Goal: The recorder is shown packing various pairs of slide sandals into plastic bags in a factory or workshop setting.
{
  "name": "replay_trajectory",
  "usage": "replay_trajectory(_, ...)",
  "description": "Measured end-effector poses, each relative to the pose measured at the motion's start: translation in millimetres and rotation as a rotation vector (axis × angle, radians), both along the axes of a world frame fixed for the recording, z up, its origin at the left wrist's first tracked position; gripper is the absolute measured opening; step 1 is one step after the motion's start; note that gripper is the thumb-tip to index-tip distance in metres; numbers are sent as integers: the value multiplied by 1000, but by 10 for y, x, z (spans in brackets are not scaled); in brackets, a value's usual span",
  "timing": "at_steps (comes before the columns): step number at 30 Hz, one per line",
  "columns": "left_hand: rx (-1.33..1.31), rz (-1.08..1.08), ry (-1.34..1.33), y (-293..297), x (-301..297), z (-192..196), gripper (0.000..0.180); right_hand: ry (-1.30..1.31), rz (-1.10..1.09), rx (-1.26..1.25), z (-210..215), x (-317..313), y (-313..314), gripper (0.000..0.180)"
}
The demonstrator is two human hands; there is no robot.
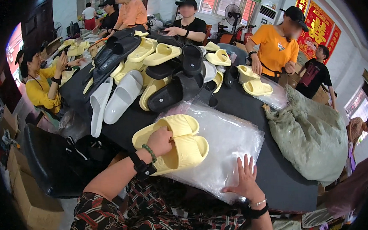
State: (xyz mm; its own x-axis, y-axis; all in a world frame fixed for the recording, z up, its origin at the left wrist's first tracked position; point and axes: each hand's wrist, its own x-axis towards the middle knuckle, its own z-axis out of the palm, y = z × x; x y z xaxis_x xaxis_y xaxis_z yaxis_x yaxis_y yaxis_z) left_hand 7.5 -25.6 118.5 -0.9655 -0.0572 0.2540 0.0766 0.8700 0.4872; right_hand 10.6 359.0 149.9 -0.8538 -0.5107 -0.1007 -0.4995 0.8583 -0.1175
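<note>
Left hand [159, 142] grips yellow slippers [190, 151]; likely light, squishy (straps [185, 125] best); right hand [246, 181], fingers spread, on clear bags [225, 148], probably slippery.

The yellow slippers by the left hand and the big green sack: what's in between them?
In the head view, clear plastic bags spread out beside the yellow slippers, then a strip of dark tabletop reaches the green sack.

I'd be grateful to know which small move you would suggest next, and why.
Perhaps use the right hand to lift the edge of the top clear plastic bag: its fingers are spread over the bags near their right edge, while the left hand is occupied holding two pale yellow slide sandals side by side.
</note>
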Motion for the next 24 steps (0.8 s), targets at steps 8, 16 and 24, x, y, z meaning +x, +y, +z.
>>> replay_trajectory(8,114,-2,110,82,87,0,10,175,26,-60,243,499,-222,99)
replay_trajectory(16,159,8,324,-54,166,72,9,59,-27,-94,-389,415,-279,95)
replay_trajectory(24,161,0,460,43,418,455,21,190,-14,-46,-365,528,-191,75)
